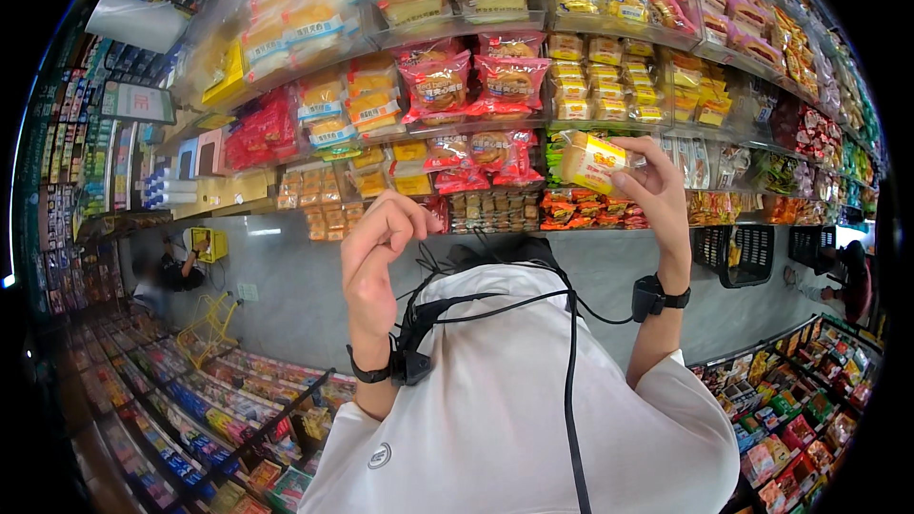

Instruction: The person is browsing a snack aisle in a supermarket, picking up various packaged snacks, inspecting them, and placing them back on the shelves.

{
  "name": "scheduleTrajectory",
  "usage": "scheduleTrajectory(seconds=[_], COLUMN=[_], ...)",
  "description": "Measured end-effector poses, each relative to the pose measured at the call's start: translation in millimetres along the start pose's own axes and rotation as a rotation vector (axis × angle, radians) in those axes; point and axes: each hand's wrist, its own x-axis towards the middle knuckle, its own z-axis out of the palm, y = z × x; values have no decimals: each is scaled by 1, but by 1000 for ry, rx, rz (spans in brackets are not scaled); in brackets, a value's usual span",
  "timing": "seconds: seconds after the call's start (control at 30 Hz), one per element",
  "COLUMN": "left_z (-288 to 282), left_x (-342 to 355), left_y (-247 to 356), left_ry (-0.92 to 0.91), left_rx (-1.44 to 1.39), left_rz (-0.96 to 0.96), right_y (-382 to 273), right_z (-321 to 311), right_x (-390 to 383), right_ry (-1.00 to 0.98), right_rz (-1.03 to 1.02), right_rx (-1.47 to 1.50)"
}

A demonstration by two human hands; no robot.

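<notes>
My right hand (657,188) grips a small packaged bread cake (592,162) between thumb and fingers. Its wrapper is clear with a yellow and white label, and it is held up before the lower shelves. My left hand (379,246) is raised with its fingers loosely curled, and I see nothing in it. It hovers in front of the lowest shelf, near packets of small square cakes (324,219). Beyond both hands are round buns in red wrappers (435,86) and stacked small yellow-labelled cakes (605,76).
Tiered shelves with clear bins of white-wrapped bread (295,24) rise ahead. A black basket (747,255) stands on the grey floor (286,266) at the right. At the left are a yellow wire rack (208,331) and another person (176,266). More stocked shelves (800,409) lie behind.
</notes>
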Motion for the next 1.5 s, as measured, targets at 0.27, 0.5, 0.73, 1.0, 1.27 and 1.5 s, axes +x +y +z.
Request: scheduleTrajectory(seconds=[0.27, 0.5, 0.73, 1.0, 1.27, 1.5], left_z=[26, 48, 77, 95, 109, 114], left_x=[12, 22, 30, 30, 34, 47], left_y=[-7, -13, -25, -34, -32, -37], left_ry=[-23, 43, 175, 242, 172, 41], left_rx=[46, 110, 61, 114, 161, 143], left_rz=[-30, -30, -160, -196, -203, -206], right_y=[35, 89, 170, 201, 183, 189], right_z=[-45, -86, -97, -79, -93, -155], right_x=[22, 93, 210, 268, 226, 71], right_ry=[127, 264, 332, 429, 466, 351], right_rz=[6, 86, 3, -62, -203, 115], right_rx=[-166, -338, -399, -577, -414, -136])
